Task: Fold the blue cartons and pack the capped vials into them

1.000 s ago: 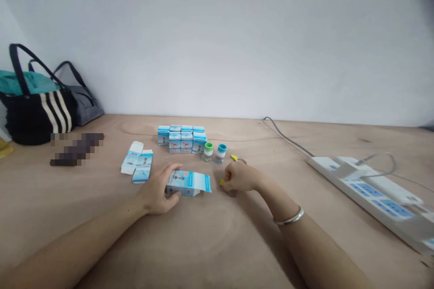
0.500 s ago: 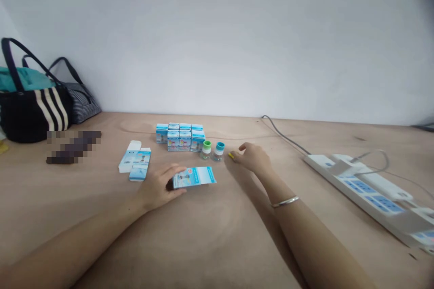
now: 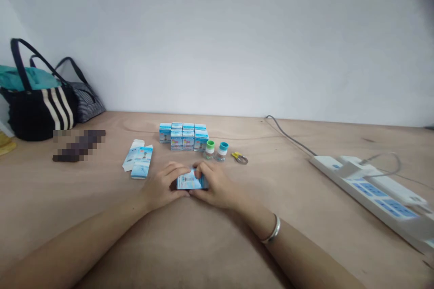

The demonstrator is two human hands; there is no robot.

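Blue-and-white carton [image 3: 191, 181] gripped just above plywood table [image 3: 271, 176], closed between left hand [image 3: 164, 185] and right hand [image 3: 217, 187], near stacked cartons [image 3: 183, 139]. Thin card could crease under hard squeeze; capped vials [image 3: 215, 150] could topple if knocked.

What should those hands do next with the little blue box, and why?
Probably tuck in any loose end flap on the small blue-and-white carton. The left hand and right hand both grip it, and it looks like the stacked cartons behind it, which seem closed. The fingers hide its ends, so I can't be sure it's open.
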